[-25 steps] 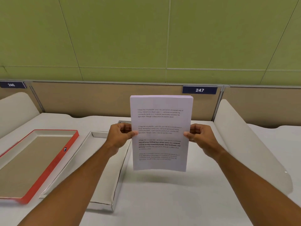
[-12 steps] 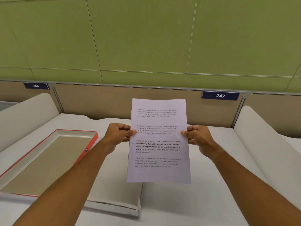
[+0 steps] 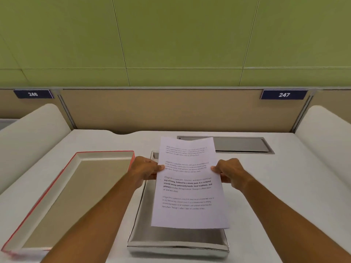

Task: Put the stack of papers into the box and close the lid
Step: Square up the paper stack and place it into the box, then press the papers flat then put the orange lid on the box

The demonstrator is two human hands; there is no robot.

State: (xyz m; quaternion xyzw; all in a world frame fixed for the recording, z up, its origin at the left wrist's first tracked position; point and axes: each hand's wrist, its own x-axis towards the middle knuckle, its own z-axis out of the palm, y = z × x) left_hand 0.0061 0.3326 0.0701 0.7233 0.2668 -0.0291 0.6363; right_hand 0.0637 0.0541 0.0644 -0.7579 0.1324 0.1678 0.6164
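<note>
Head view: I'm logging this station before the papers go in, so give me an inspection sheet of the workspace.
Surface: white desk, with a grey hatch at the back.
Job's things: stack of papers held over the open white box; red-edged lid lies upturned beside it.
Clutter: nothing seen.
Grips: left hand and right hand pinch the stack's side edges.
Cables: nothing seen.
Surroundings: green wall, tan divider, signs 246 and 247.

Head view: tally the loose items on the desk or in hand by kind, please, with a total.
Stack of papers, held over the box by the left hand and right hand: 1
White box base, open: 1
Red-edged lid, lying inside-up to the left: 1
Total: 3
</note>
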